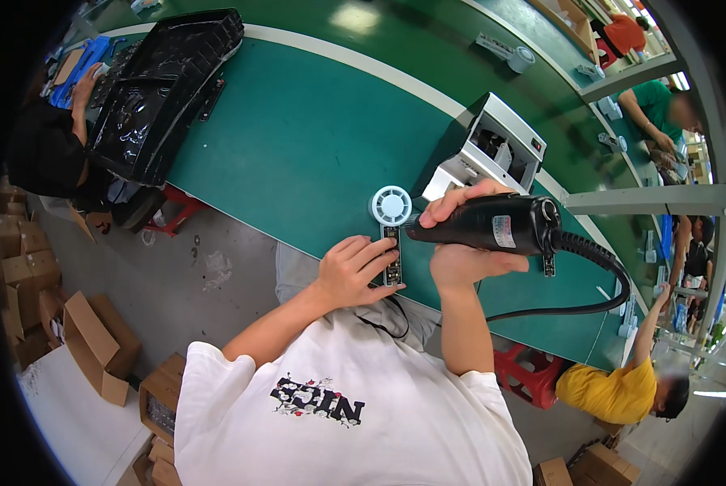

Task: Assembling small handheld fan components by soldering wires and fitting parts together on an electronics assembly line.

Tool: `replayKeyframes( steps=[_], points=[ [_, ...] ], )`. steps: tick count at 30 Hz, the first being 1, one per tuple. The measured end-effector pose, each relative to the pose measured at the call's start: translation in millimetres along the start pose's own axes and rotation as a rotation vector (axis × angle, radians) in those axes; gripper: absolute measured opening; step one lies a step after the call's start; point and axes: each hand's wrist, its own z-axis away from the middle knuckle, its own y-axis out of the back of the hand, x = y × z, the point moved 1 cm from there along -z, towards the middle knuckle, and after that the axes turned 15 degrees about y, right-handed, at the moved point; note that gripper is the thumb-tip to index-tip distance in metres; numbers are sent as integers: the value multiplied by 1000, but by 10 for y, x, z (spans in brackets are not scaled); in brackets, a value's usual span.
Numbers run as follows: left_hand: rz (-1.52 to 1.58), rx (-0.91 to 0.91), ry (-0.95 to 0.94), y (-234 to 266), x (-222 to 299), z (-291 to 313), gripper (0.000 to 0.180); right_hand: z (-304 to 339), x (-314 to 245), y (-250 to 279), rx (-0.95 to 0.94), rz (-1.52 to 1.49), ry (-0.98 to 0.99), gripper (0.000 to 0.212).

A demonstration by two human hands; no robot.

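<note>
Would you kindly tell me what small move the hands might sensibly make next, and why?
Perhaps the right hand should carefully line up the black tool, since its tip sits near the small fan, whose handle the left hand touches.

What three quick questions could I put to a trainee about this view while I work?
1. Which hand holds the black corded tool?
2. True or false: the left hand is gripping the tool's cable.
3. What stands on the green table, beyond the tool: (a) a red stool, (b) a silver-and-black machine, (c) an open carton?

Key: 1. The right hand. 2. False; its fingers touch the slim dark part below the round pale-blue head. 3. b.
</note>
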Motion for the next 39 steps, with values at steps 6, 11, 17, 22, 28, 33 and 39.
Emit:
replayKeyframes(
  steps=[6, 11, 17, 22, 28, 33, 39],
  points=[
    [-11, 3, -3, 1, -3, -1, 45, 76, -67, -60, -54, 55, 7, 107],
    [-8, 2, -5, 2, -1, 25, 46, 63, -107, -65, -98, 28, 3, 107],
    [-26, 19, 3, -12, -7, 43, 45, 40, -81, -45, -167, -8, -6, 106],
    [-37, 38, -13, -7, -14, 45, 46, 88, -82, -70, -152, 32, 8, 106],
    [-22, -5, 14, 19, -41, 72, 46, -11, -69, -46, -144, -6, -9, 111],
    [-29, -10, 20, 30, -59, 94, 47, 1, -81, -59, -223, -27, -27, 109],
    [-24, -24, 4, 15, -42, 86, 48, 37, -92, -7, -249, -29, -24, 110]
  ],
)
